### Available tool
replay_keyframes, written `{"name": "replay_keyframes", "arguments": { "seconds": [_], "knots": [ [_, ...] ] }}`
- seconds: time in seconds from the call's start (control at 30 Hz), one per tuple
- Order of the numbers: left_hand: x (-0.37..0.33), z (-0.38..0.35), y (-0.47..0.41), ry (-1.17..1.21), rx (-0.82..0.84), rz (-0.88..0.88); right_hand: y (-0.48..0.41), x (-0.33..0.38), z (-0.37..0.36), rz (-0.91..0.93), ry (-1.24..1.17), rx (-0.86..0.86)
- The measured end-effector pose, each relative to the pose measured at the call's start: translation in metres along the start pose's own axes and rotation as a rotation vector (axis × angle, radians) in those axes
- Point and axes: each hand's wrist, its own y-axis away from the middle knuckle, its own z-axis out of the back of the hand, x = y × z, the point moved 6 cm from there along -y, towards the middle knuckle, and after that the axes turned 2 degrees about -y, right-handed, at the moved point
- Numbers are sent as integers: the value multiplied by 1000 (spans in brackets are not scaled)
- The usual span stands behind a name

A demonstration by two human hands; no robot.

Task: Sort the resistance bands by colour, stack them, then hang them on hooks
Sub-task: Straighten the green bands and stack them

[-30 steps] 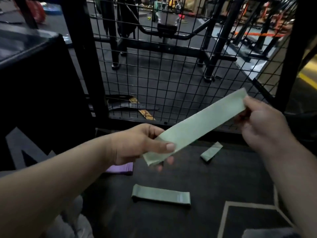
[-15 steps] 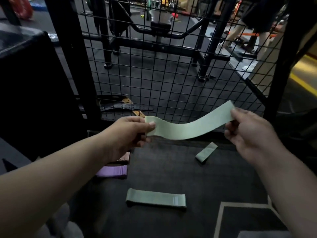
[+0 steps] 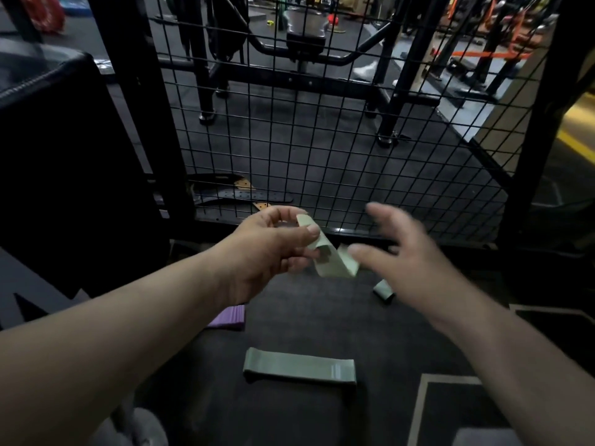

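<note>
My left hand (image 3: 273,246) pinches one end of a pale green resistance band (image 3: 331,262), which hangs folded and slack in front of the wire mesh. To its right, my right hand (image 3: 402,259) is blurred, fingers spread, holding nothing. Flat on the dark mat below lies a darker green band (image 3: 299,366). A purple band (image 3: 229,318) peeks out from under my left forearm. Behind my right hand, the end of another green band (image 3: 383,290) shows on the mat.
A black wire mesh panel (image 3: 322,149) with thick black posts stands right behind the mat. A tall black padded block (image 3: 64,172) fills the left. A black perforated belt (image 3: 244,196) lies behind the mesh. Gym machines stand further back.
My right hand has let go of the pale green band and opened. The band, stretched between both hands before, now hangs folded from my left hand.
</note>
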Motion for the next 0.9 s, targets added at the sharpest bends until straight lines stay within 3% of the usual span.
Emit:
{"name": "replay_keyframes", "arguments": {
  "seconds": [0.1, 0.2, 0.37, 0.57, 0.7, 0.9],
  "knots": [
    [2, -3, -2, 7, -4, -31, 13, 5, -44, 79, -130, 246],
    [4, -5, -2, -8, 15, -28, 12, 6, -52, 149, -146, 129],
    [-13, -5, -4, -37, 92, -50, 3, -1, -46, 28, -372, 22],
    [-16, 8, -9, -167, 4, -65, -1, -9, -44, -163, -612, 43],
    [0, -1, -8, -239, 144, 24, -2, -3, -40, -117, -658, 71],
    [11, -14, 0, -354, 195, -35, 1, 3, -36, -41, -602, 85]
  ]
}}
